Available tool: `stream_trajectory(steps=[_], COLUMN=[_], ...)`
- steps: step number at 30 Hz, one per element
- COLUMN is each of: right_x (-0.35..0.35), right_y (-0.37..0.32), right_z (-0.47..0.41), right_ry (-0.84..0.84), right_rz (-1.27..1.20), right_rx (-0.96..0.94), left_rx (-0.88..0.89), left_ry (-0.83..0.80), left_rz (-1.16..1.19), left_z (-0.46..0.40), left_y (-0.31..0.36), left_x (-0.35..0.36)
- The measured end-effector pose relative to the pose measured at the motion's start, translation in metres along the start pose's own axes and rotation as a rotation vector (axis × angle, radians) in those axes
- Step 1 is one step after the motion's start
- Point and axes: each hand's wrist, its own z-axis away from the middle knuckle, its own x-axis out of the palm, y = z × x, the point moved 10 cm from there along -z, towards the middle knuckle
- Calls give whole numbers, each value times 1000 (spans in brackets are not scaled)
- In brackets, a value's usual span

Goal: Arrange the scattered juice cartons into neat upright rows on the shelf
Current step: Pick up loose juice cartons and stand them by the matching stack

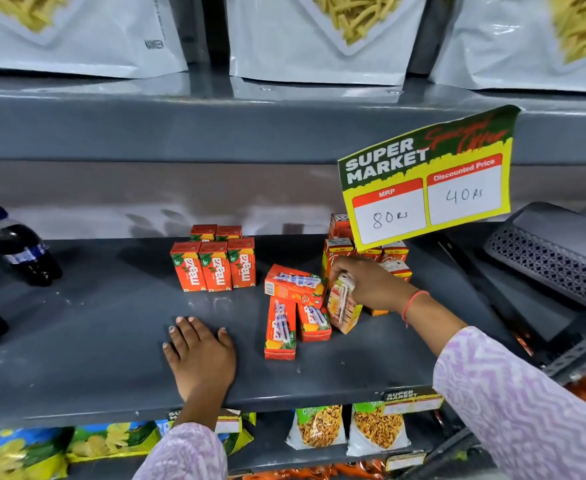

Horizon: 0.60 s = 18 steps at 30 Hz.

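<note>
Orange juice cartons stand upright in a neat group (217, 270) on the grey shelf (94, 323), three in front and two behind. Three more cartons lie flat in a loose pile (293, 306) to their right. My right hand (371, 284) is shut on a tilted juice carton (343, 308) beside that pile, its lower corner near the shelf. Behind my right hand, several cartons (340, 251) stand upright, partly hidden by a sign. My left hand (201, 358) rests flat on the shelf near the front edge, fingers spread, holding nothing.
A yellow price sign (426, 181) hangs over the right cartons. Dark soda bottles (21, 247) stand at the left. A grey perforated basket (554, 251) sits at the right. Snack bags (319, 427) fill the shelf below, and large white bags (319, 36) stand on the shelf above.
</note>
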Motion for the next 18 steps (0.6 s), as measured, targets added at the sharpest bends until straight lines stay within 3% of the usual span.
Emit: stream_trajectory(steps=[9, 18], right_x=[-6, -17], right_y=[-4, -10], right_z=[0, 3], right_ry=[-16, -47], right_rz=[338, 449], right_rx=[-59, -88], left_rx=[0, 7], left_ry=[-3, 3], left_rz=[-8, -17], left_z=[0, 1], left_y=[0, 0], left_x=[1, -1])
